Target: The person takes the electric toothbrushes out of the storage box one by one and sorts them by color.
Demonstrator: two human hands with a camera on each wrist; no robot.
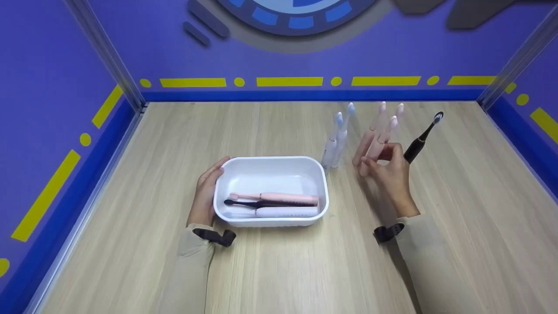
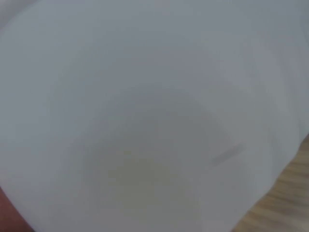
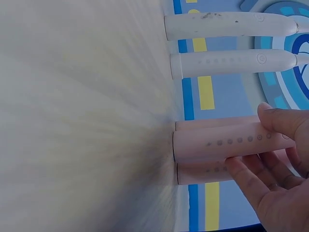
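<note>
My left hand [image 1: 205,192] holds the left side of a white plastic tub [image 1: 270,223], fingers along its outer wall. In the left wrist view, the tub's blurred wall [image 2: 145,96] fills most of the picture. Inside lie a pink [image 1: 287,198], a black [image 1: 279,203] and a white electric toothbrush [image 1: 285,212], side by side. My right hand [image 1: 394,172] pinches the handle of an upright pink electric toothbrush [image 3: 212,143] between thumb and fingers. Two more pink toothbrushes stand close around it, one being this pink toothbrush [image 1: 364,146] to its left.
Two white electric toothbrushes [image 1: 329,150] stand upright by the tub's right far corner. A black one [image 1: 416,148] stands to the right, its base hidden behind my right hand. Blue and purple panels [image 1: 305,65] border the wooden table [image 1: 196,126] at the back and sides.
</note>
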